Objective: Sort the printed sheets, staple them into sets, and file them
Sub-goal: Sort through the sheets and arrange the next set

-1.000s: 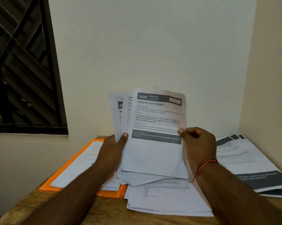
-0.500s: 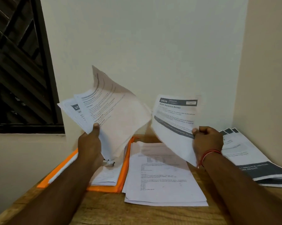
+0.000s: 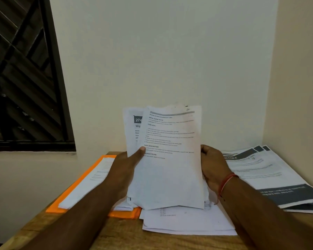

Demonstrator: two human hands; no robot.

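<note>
Head view, down, close to sheets [image 3: 170, 177]

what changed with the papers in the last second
The right hand pulled the 3639 sheet off the front, then returned to grip the held stack; a text-only page now faces front. Where the 3639 sheet went is not visible. The left hand kept its grip. Orange folder and dark-banded pile stayed.

Two bare forearms [image 3: 90, 210] and two hands. Left hand [image 3: 126, 170] plain, with a short nail on the thumb. Right hand [image 3: 212, 165] with a thin red thread band [image 3: 226, 180] tied round the wrist, at 4 o'clock in the view, one loose end dangling at its 7 o'clock.
</note>
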